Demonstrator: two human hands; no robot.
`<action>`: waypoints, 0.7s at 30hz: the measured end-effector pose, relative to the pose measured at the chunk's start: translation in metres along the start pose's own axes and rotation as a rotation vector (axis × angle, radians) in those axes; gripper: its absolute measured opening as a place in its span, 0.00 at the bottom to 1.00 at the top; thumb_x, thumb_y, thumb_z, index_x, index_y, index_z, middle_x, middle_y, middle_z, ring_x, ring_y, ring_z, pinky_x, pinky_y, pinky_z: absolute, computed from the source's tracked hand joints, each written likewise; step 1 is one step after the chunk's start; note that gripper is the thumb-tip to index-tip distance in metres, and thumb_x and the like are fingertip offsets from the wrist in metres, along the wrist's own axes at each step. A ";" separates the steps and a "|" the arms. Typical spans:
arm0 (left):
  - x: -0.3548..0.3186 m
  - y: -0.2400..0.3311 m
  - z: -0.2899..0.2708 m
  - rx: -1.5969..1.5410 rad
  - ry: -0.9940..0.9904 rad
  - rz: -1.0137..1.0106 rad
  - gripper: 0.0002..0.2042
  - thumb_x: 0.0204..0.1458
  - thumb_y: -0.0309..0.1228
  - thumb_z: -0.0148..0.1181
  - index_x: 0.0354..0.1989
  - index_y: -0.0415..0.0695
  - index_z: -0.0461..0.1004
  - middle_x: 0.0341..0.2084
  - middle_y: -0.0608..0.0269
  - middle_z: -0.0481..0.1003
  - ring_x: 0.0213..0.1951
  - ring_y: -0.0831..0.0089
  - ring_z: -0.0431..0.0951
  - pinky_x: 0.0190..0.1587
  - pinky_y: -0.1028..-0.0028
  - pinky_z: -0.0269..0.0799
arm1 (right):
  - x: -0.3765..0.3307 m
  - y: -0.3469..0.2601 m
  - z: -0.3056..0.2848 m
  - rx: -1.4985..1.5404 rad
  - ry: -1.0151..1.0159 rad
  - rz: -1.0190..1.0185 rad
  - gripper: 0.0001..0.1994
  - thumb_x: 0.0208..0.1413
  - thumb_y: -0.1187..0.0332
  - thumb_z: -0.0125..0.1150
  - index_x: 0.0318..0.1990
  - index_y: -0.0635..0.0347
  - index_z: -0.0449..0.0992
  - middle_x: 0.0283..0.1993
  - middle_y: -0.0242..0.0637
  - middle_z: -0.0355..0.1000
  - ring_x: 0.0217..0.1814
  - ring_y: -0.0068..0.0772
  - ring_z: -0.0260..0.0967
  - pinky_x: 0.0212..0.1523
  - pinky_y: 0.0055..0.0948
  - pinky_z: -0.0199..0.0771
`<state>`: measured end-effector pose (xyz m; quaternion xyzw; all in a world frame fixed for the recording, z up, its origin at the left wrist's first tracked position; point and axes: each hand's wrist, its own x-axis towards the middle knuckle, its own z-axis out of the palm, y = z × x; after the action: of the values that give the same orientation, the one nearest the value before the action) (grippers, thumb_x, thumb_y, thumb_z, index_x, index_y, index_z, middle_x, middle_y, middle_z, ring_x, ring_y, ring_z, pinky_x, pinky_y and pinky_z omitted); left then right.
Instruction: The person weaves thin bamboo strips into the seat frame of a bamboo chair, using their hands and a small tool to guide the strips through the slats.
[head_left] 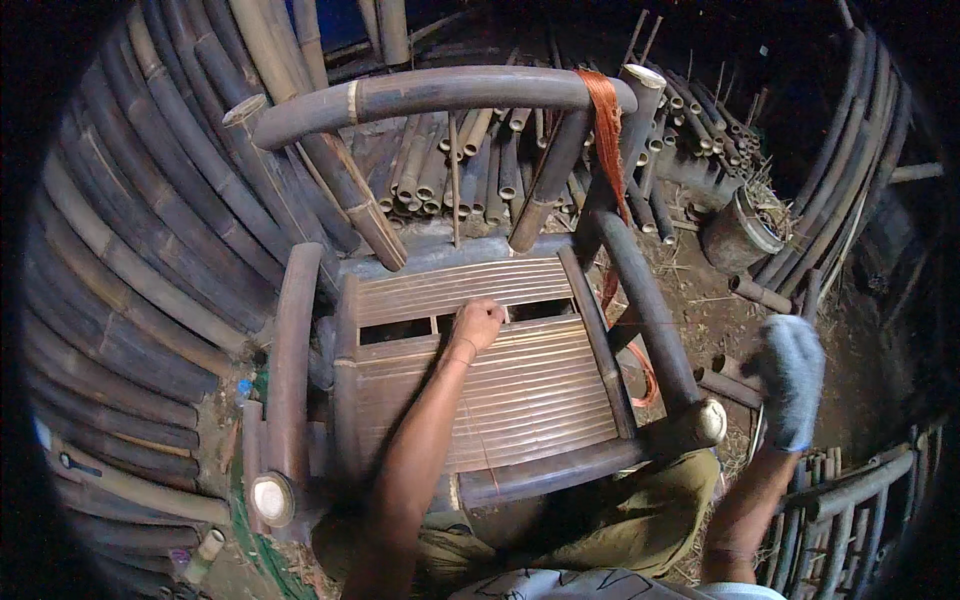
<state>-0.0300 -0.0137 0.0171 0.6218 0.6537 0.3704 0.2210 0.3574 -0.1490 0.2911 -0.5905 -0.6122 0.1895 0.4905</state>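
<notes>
A bamboo armchair [450,92] stands in front of me, its seat made of narrow bamboo slats [540,385]. A dark gap crosses the seat toward its back. My bare left hand [478,325] is closed at this gap, its fingers pinched; what they hold is hidden. From near it a thin orange strand [478,432] trails down over the slats. My right hand [790,380], in a grey glove, is raised beyond the right armrest [650,310] with its fingers curled. Another fine strand stretches across toward it from the seat side. An orange fibre bundle [605,120] hangs over the backrest's right end.
Thick dark bamboo poles [130,260] line the left side. Cut bamboo tubes [430,170] are piled behind the chair. A bucket of shavings [740,235] stands at the right, near bent poles [850,150]. A bamboo frame [850,500] sits at lower right.
</notes>
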 end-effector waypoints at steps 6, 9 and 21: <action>-0.021 0.023 -0.012 0.347 -0.298 -0.168 0.19 0.60 0.47 0.44 0.45 0.55 0.81 0.43 0.54 0.80 0.47 0.51 0.78 0.52 0.50 0.63 | 0.045 0.069 -0.121 -0.981 0.214 -0.020 0.06 0.58 0.74 0.59 0.42 0.60 0.77 0.41 0.41 0.76 0.40 0.43 0.72 0.45 0.33 0.71; -0.024 0.030 -0.018 0.354 -0.311 -0.150 0.19 0.61 0.47 0.44 0.46 0.55 0.80 0.43 0.53 0.80 0.46 0.53 0.79 0.50 0.51 0.62 | 0.024 0.072 -0.109 -1.374 0.331 -0.134 0.11 0.56 0.73 0.61 0.47 0.57 0.76 0.49 0.41 0.73 0.49 0.45 0.71 0.50 0.36 0.70; -0.033 0.025 -0.009 0.448 -0.224 -0.070 0.18 0.63 0.44 0.41 0.41 0.51 0.78 0.40 0.61 0.80 0.46 0.59 0.77 0.50 0.53 0.60 | -0.007 0.052 0.267 -0.513 -0.399 -0.504 0.16 0.56 0.59 0.59 0.41 0.64 0.77 0.42 0.53 0.75 0.48 0.53 0.72 0.52 0.45 0.70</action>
<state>-0.0160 -0.0487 0.0364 0.6693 0.7121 0.1372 0.1613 0.1637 -0.0504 0.1267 -0.4769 -0.8482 0.0155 0.2299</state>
